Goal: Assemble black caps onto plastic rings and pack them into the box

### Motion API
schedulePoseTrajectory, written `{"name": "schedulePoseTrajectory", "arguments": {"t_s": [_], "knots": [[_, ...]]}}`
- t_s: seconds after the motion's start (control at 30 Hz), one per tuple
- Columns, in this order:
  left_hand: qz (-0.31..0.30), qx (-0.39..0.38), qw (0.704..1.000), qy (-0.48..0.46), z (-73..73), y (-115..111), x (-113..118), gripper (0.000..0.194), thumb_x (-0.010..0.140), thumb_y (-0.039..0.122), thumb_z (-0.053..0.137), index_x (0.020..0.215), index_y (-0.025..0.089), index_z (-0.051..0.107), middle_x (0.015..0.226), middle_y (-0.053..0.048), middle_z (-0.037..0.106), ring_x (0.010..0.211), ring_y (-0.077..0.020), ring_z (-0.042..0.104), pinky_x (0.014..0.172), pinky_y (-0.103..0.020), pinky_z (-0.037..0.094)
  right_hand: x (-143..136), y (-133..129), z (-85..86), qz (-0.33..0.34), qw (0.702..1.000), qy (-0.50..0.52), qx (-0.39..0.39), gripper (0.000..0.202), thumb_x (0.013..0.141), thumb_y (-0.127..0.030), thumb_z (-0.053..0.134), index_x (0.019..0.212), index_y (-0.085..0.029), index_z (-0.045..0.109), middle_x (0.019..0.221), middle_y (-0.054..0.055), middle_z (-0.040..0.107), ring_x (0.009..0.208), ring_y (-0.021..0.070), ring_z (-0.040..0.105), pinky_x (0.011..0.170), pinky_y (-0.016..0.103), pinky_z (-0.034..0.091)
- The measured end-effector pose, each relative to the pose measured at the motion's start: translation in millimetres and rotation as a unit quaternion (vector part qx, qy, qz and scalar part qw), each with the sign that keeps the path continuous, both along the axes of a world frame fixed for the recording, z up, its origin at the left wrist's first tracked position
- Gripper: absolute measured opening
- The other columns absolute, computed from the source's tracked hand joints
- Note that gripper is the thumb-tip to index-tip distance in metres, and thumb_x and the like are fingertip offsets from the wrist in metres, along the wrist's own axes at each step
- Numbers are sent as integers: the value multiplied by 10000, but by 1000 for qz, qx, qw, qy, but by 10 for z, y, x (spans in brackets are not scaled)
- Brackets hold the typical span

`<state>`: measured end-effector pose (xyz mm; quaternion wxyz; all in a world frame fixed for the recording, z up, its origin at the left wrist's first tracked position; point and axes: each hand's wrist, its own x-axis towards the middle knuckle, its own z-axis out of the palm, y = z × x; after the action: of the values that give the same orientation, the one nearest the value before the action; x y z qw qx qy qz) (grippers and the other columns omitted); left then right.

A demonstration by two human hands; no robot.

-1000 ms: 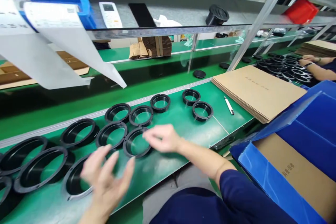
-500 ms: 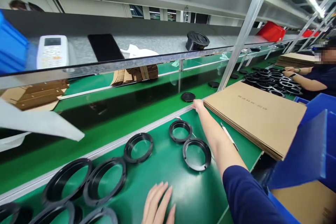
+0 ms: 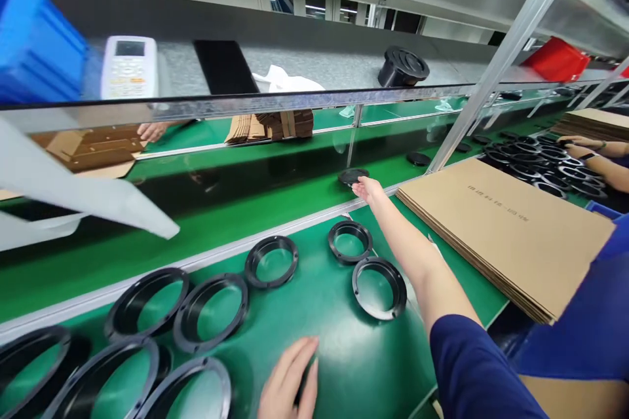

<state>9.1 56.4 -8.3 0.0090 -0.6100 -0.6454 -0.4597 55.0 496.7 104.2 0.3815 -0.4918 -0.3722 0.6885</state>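
The right hand (image 3: 366,188) reaches past the bench edge, its fingers meeting the near right edge of a black disc (image 3: 350,175); whether they are closed on it I cannot tell. The disc is over the green belt (image 3: 275,190) beyond the bench. It looks like moulded plastic: probably light, stiff and a little slick, unlikely to break, best pinched at the rim, thumb above and fingertips beneath.

The left hand (image 3: 287,380) hovers low over the bench (image 3: 339,347), half curled, with a dark patch between thumb and fingers that I cannot identify as held or not.

Nearby are black rings, two of them (image 3: 350,228) (image 3: 379,265) beside the right forearm, others to the left. They look rigid too, easily held by the wall.

Farther out, the blue box (image 3: 580,321) at lower right has brown cardboard (image 3: 574,396) in it. On the shelf (image 3: 339,65), the blue bin (image 3: 44,39) and the red bin (image 3: 557,59) hide their contents.
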Motion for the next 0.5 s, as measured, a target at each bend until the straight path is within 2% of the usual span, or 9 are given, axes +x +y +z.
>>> {"name": "schedulePoseTrajectory", "arguments": {"t_s": [0.07, 0.17, 0.23, 0.27, 0.33, 0.4, 0.43, 0.5], "knots": [[-14, 16, 998, -59, 109, -14, -4, 407, 964, 168, 623, 1352, 290, 645, 1160, -64, 729, 1091, -215, 714, 989, -276, 593, -24, -384, 173, 43, 998, 33, 19, 209, 1090, -210, 564, 914, -107, 614, 799, 29, 641, 647, 120, 629, 585, 205, 565], [-5, 29, 980, -196, 239, -35, 5, 264, 985, 214, 633, 1238, 264, 692, 1078, -59, 725, 1011, -190, 715, 967, -286, 582, 23, -1095, 410, 119, 988, 86, 53, 260, 1070, -156, 553, 811, -139, 574, 714, 52, 659, 615, 129, 646, 574, 192, 565], [-27, 35, 940, -337, 341, -55, 8, 285, 985, 284, 663, 1268, 259, 662, 1147, -81, 704, 1034, -203, 708, 976, -320, 574, 105, -1634, 485, 169, 977, 113, 69, 208, 1019, -200, 667, 833, -155, 586, 726, 55, 683, 606, 141, 659, 560, 194, 566], [-49, 48, 909, -412, 402, -69, 4, 353, 977, 327, 683, 1319, 265, 624, 1217, -96, 683, 1093, -221, 693, 1010, -348, 558, 155, -1918, 482, 194, 969, 131, 79, 201, 976, -239, 738, 857, -160, 597, 735, 53, 691, 605, 149, 666, 554, 197, 568], [-104, 90, 829, -542, 534, -104, -20, 563, 943, 439, 724, 1443, 297, 508, 1398, -113, 597, 1268, -264, 609, 1105, -405, 493, 262, -2504, 382, 243, 948, 178, 103, 299, 874, -335, 858, 910, -167, 613, 748, 50, 700, 618, 167, 683, 552, 208, 579], [-147, 131, 752, -630, 655, -155, -65, 767, 891, 579, 741, 1530, 332, 395, 1519, -111, 500, 1339, -288, 547, 1107, -420, 486, 367, -3084, 172, 276, 928, 224, 113, 405, 817, -431, 899, 958, -174, 619, 762, 46, 707, 634, 176, 695, 561, 219, 593], [-158, 135, 722, -660, 700, -186, -94, 853, 861, 645, 739, 1558, 341, 352, 1529, -115, 491, 1297, -295, 575, 1033, -413, 536, 415, -3353, 42, 285, 923, 235, 106, 431, 813, -466, 897, 973, -176, 621, 769, 46, 710, 637, 175, 696, 567, 223, 598], [-171, 115, 683, -700, 756, -249, -153, 958, 821, 724, 724, 1593, 355, 292, 1480, -126, 539, 1077, -292, 675, 734, -352, 605, 500, -3809, -221, 300, 923, 229, 72, 448, 826, -505, 879, 993, -176, 626, 786, 49, 716, 627, 166, 690, 571, 226, 599]]}}
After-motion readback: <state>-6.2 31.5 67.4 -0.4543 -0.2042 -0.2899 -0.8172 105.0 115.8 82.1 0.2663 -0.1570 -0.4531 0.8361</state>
